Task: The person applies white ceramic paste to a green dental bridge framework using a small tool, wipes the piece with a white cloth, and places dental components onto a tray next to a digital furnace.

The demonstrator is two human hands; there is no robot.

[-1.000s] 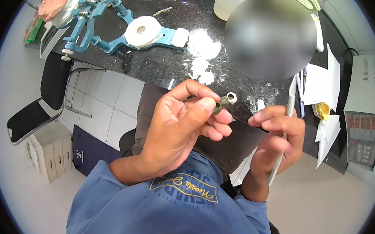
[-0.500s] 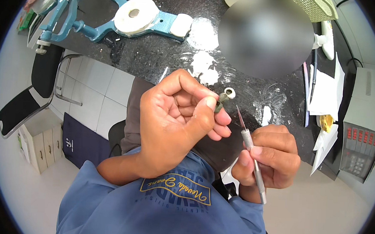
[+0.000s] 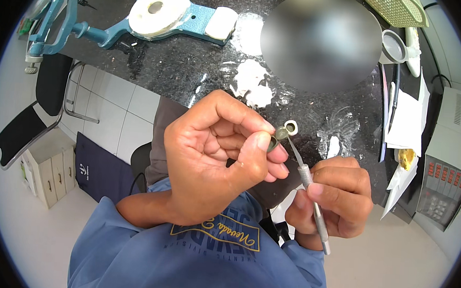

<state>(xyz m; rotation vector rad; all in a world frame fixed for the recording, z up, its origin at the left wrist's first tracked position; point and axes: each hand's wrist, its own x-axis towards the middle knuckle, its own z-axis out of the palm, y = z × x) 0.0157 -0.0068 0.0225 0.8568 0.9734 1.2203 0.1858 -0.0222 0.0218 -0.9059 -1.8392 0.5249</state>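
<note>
Between the thumb and forefinger of my left hand [image 3: 216, 159] is a small olive-grey dental piece [image 3: 282, 133], made of joined hollow units with a white coating round the end one. My right hand [image 3: 333, 195] grips a silver craft knife [image 3: 318, 218] in pen fashion. The narrow blade [image 3: 295, 150] points up and left, its tip at or very close to the piece; I cannot tell if they touch. Both hands are raised in front of the dark speckled worktop [image 3: 187, 67], where white powder and smears [image 3: 250, 82] lie beyond them.
A blue articulator [image 3: 196, 18] stands at upper left. A green mesh basket [image 3: 397, 6], white papers [image 3: 403, 123] and a grey control box [image 3: 443, 157] are at right. A blurred round patch hides the top centre. A black chair [image 3: 17, 136] stands at left.
The knife has turned from upright with no blade showing to slanting toward my left hand, its tip now at the piece. The dental piece has moved slightly down and right.
</note>
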